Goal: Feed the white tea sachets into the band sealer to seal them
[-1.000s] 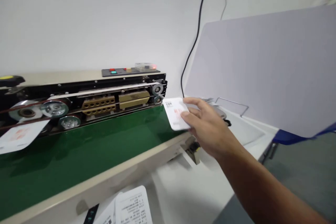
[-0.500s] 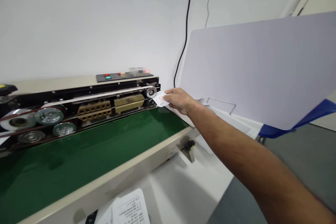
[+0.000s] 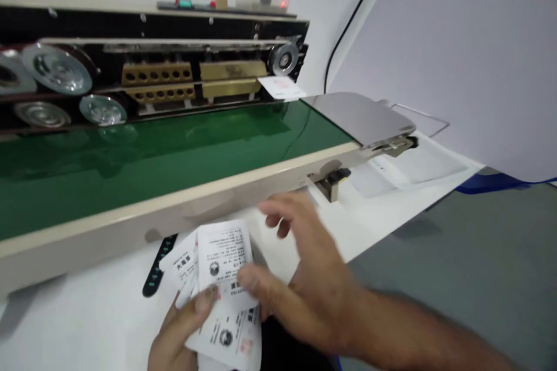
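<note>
My left hand (image 3: 183, 330) grips the fanned packets (image 3: 221, 290) while my open right hand (image 3: 304, 278) touches the top one, which I'd judge needs peeling off alone for the sealer (image 3: 174, 69).

— Stack of small white packets (image 3: 224, 278): fanned, printed with black text and round logos, a red mark on the lowest.
— Pose?
— Tilted, print facing up, top edges pointing away from the grip; pinched at the lower left edge under the left thumb, the right thumb touching the right edge.
— Another?
— One more white packet (image 3: 281, 87), red print, well beyond the grip, lying flat with one end caught between the sealer's bands.
</note>
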Tool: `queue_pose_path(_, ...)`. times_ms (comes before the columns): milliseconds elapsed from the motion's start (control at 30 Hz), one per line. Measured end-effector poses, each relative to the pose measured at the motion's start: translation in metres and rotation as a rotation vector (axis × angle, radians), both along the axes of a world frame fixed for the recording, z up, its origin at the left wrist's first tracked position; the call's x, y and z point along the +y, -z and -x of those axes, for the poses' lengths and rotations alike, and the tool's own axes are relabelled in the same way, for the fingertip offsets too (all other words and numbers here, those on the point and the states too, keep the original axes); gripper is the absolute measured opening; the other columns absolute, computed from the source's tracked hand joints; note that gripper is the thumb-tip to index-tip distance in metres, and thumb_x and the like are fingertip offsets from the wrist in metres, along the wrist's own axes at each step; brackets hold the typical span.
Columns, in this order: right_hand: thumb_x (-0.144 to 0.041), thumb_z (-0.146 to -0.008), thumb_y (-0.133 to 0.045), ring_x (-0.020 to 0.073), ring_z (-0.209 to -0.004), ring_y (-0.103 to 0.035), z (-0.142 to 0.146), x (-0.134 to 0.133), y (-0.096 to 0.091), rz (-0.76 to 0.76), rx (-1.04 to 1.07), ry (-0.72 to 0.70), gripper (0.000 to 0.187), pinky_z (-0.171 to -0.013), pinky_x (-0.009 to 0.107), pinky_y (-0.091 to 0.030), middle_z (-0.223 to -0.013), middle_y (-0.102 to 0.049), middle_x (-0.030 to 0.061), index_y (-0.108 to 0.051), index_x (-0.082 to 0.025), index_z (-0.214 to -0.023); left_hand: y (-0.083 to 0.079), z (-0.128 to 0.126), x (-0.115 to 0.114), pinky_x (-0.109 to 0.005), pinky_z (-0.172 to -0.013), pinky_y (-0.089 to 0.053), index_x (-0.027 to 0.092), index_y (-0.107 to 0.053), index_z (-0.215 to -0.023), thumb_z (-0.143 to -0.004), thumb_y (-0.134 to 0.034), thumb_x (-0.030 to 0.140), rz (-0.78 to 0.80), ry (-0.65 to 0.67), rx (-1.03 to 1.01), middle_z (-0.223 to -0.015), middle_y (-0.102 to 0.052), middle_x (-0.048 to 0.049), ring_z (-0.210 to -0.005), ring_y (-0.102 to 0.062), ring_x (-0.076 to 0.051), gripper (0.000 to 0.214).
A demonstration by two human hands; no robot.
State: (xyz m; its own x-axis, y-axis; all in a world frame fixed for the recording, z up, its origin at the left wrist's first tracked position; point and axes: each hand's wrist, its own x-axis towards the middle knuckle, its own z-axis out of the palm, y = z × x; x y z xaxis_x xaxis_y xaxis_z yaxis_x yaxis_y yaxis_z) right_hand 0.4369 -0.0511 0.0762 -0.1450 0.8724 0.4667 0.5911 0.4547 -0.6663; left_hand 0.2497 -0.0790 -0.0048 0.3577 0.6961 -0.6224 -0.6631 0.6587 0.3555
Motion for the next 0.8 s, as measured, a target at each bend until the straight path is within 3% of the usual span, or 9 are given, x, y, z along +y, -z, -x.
queue_pose_path(100, -0.04, -0.084, -0.071, 0.0177, -0.09, -0.055, 0.02, -0.02, 0.035, 0.339, 0.257, -0.075, 0.06, -0.07, 0.031, -0.055, -0.116, -0.045, 0.0068, -0.037, -0.026, -0.132, -0.015, -0.007, 0.0, -0.028, -0.083, -0.056, 0.034, -0.069, -0.117, -0.068, -0.084, 0.027, 0.043, -0.118, -0.042, -0.093, -0.077, 0.0008, -0.09, -0.071, -0.022, 0.052)
queue_pose_path(167, -0.036, -0.084, -0.07, 0.0158, -0.087, -0.056, 0.027, -0.018, 0.046, 0.435, 0.413, -0.02, 0.061, -0.066, 0.028, -0.056, -0.116, -0.045, 0.0065, -0.035, -0.027, -0.132, -0.023, -0.012, 0.002, -0.035, -0.091, -0.053, 0.036, -0.071, -0.114, -0.066, -0.084, 0.034, 0.013, -0.117, -0.103, -0.093, -0.076, 0.0002, -0.094, -0.07, -0.025, 0.05)
queue_pose_path(267, -0.036, -0.083, -0.072, 0.0188, -0.089, -0.061, 0.025, -0.009, 0.047, 0.555, 0.511, 0.001, 0.062, -0.067, 0.031, -0.058, -0.112, -0.054, 0.0074, -0.035, -0.025, -0.132, -0.027, -0.017, 0.003, -0.039, -0.095, -0.051, 0.036, -0.074, -0.107, -0.069, -0.081, 0.036, 0.0, -0.086, -0.154, -0.095, -0.076, -0.0006, -0.095, -0.07, -0.026, 0.038)
queue_pose_path(367, -0.04, -0.088, -0.069, 0.0181, -0.072, -0.064, 0.014, -0.002, 0.04, 0.782, 0.646, -0.137, 0.042, -0.048, 0.026, -0.053, -0.095, -0.062, 0.0043, -0.045, -0.024, -0.119, -0.025, -0.017, 0.005, -0.041, -0.088, -0.053, 0.029, -0.076, -0.102, -0.08, -0.072, 0.037, -0.031, -0.058, -0.214, -0.094, -0.076, -0.0053, -0.089, -0.07, -0.028, 0.024)
queue_pose_path(433, -0.034, -0.091, -0.066, 0.0163, -0.072, -0.063, 0.005, 0.0, 0.034, 0.691, 0.756, -0.157, 0.023, -0.052, 0.026, -0.054, -0.09, -0.061, 0.0021, -0.051, -0.023, -0.105, -0.026, -0.018, 0.007, -0.043, -0.08, -0.055, 0.025, -0.076, -0.103, -0.086, -0.063, 0.038, -0.063, -0.049, -0.244, -0.092, -0.076, -0.0096, -0.084, -0.071, -0.03, 0.025)
queue_pose_path(500, -0.023, -0.09, -0.066, 0.0182, -0.092, -0.062, -0.003, 0.0, 0.028, 0.378, 0.727, -0.159, 0.011, -0.076, 0.033, -0.056, -0.096, -0.059, 0.002, -0.056, -0.024, -0.096, -0.029, -0.02, 0.008, -0.043, -0.079, -0.055, 0.024, -0.075, -0.108, -0.087, -0.061, 0.038, -0.055, -0.069, -0.231, -0.096, -0.076, -0.0112, -0.084, -0.071, -0.031, 0.028)
queue_pose_path(567, -0.013, -0.087, -0.065, 0.0221, -0.114, -0.053, -0.009, -0.001, 0.025, 0.13, 0.542, -0.222, 0.015, -0.093, 0.039, -0.052, -0.115, -0.053, 0.0024, -0.061, -0.027, -0.093, -0.032, -0.021, 0.008, -0.043, -0.086, -0.054, 0.025, -0.073, -0.111, -0.082, -0.068, 0.036, 0.01, -0.11, -0.197, -0.102, -0.076, -0.0086, -0.093, -0.07, -0.03, 0.031)
queue_pose_path(700, -0.011, -0.085, -0.065, 0.0293, -0.13, -0.04, -0.015, -0.005, 0.033, 0.063, 0.256, -0.231, 0.02, -0.099, 0.048, -0.049, -0.148, -0.024, -0.0067, -0.07, -0.031, -0.085, -0.03, -0.013, 0.007, -0.039, -0.091, -0.054, 0.028, -0.075, -0.106, -0.07, -0.081, 0.034, 0.163, -0.132, -0.121, -0.101, -0.077, -0.0031, -0.101, -0.068, -0.03, 0.037)
queue_pose_path(800, -0.023, -0.084, -0.07, 0.0284, -0.117, -0.049, -0.028, -0.008, 0.033, 0.083, 0.236, -0.088, 0.011, -0.089, 0.046, -0.054, -0.131, -0.042, 0.0015, -0.073, -0.033, -0.082, -0.017, -0.002, 0.006, -0.039, -0.089, -0.055, 0.027, -0.076, -0.1, -0.082, -0.069, 0.045, 0.161, -0.019, -0.08, -0.096, -0.077, -0.0037, -0.1, -0.07, -0.029, 0.027)
